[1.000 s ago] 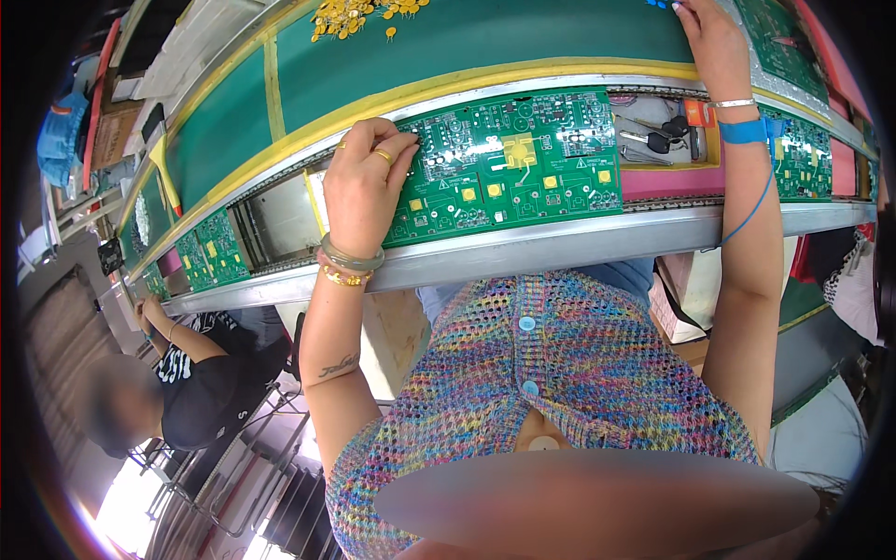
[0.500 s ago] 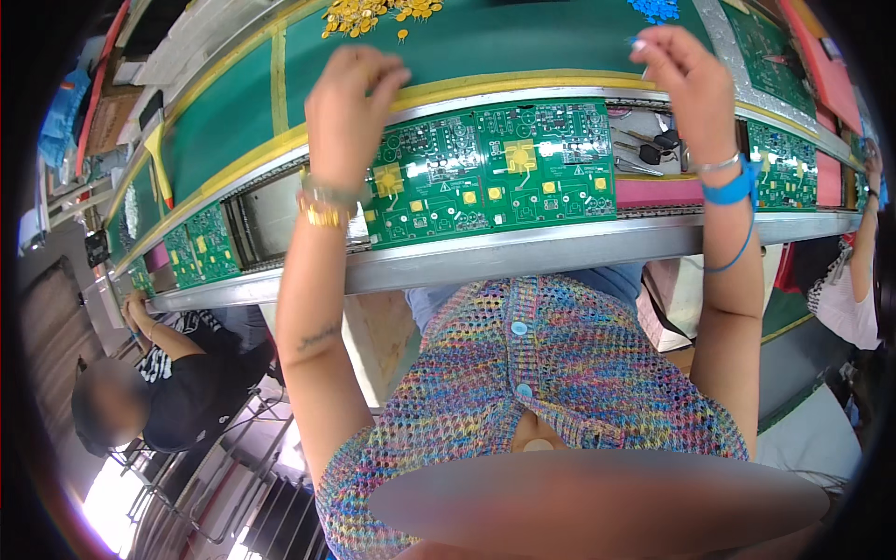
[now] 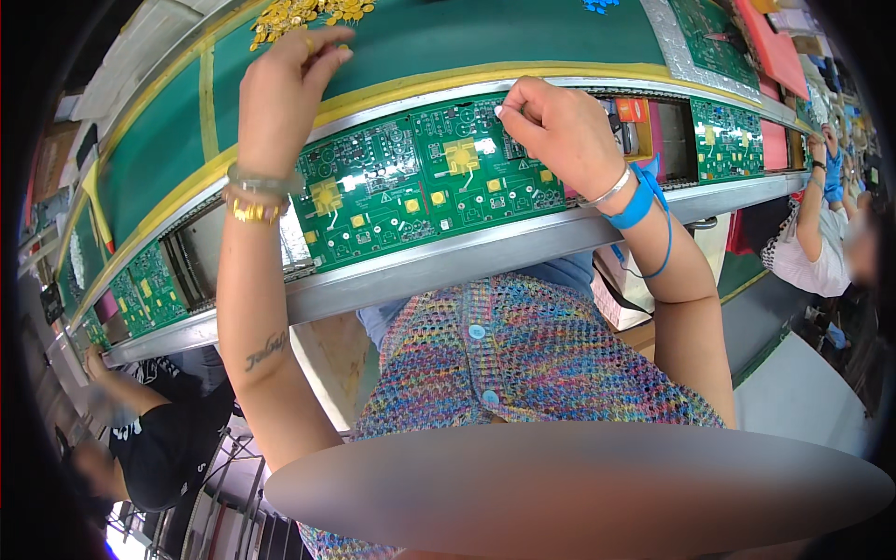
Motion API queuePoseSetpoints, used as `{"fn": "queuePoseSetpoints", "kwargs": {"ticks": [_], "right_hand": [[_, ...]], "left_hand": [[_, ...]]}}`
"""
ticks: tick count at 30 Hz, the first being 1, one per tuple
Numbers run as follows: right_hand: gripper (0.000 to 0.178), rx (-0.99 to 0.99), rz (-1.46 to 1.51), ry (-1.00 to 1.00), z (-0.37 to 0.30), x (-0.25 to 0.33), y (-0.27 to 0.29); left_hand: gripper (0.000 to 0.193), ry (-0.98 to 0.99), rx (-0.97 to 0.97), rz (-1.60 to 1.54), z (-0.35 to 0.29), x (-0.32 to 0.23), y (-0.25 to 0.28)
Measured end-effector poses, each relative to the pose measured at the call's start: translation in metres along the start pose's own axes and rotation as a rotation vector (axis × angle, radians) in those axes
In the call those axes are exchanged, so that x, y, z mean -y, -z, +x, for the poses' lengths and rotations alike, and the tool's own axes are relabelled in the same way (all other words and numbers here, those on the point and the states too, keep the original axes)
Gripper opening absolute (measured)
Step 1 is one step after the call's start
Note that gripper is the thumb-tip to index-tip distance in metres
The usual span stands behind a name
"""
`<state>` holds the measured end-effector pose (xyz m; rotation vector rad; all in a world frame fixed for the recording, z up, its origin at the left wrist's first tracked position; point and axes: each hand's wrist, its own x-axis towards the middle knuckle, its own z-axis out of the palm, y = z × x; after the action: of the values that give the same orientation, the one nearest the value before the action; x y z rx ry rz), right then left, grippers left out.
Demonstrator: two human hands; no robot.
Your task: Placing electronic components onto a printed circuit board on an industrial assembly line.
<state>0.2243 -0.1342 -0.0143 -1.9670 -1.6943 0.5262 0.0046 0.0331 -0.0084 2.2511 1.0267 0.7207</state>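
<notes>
My left hand (image 3: 280, 98) reaches over the green mat beside a pile of small yellow disc-shaped components (image 3: 299, 17). Its thumb and forefinger are apart, with one loose yellow disc showing near their tips. My right hand (image 3: 565, 131) is closed in a pinch over the upper part of a green circuit board (image 3: 462, 191). Whatever lies between those fingertips is hidden. The board bears yellow blocks and white markings, and a similar board (image 3: 359, 215) adjoins it on the left. A blue strap with a cord circles my right wrist.
A metal rail (image 3: 420, 257) runs along the near side of the boards. Small blue components (image 3: 600, 6) lie on the far mat. At left is a yellow-handled brush (image 3: 96, 201). Other people work at both ends, one in black (image 3: 177, 448), another in white (image 3: 812, 238).
My right hand has moved from near the blue components, left and down to the board. My left hand has come closer to the yellow pile, its fingers spreading. The whole view has shifted.
</notes>
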Motion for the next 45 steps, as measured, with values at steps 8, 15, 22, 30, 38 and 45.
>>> {"fn": "queuePoseSetpoints", "kwargs": {"ticks": [8, 15, 22, 30, 38, 45], "right_hand": [[0.017, 0.048, -0.070, -0.052, 0.007, 0.006, 0.000], [0.017, 0.059, -0.111, -0.005, 0.015, 0.005, -0.002], [0.017, 0.086, -0.138, 0.000, 0.019, 0.004, -0.001], [0.018, 0.143, -0.131, 0.012, 0.022, 0.002, 0.003], [0.018, 0.131, -0.174, -0.002, 0.026, 0.009, 0.007], [0.026, 0.118, -0.144, 0.099, 0.030, -0.002, 0.011]], "left_hand": [[0.012, 0.230, 0.042, -0.292, -0.057, -0.032, 0.010], [0.013, 0.225, 0.060, -0.321, -0.073, -0.038, 0.007], [0.012, 0.298, 0.111, -0.284, -0.078, -0.046, 0.005], [0.012, 0.274, 0.143, -0.295, -0.084, -0.049, 0.002], [0.011, 0.220, 0.150, -0.302, -0.090, -0.052, -0.003], [0.008, 0.221, 0.144, -0.215, -0.106, -0.069, -0.002]]}}
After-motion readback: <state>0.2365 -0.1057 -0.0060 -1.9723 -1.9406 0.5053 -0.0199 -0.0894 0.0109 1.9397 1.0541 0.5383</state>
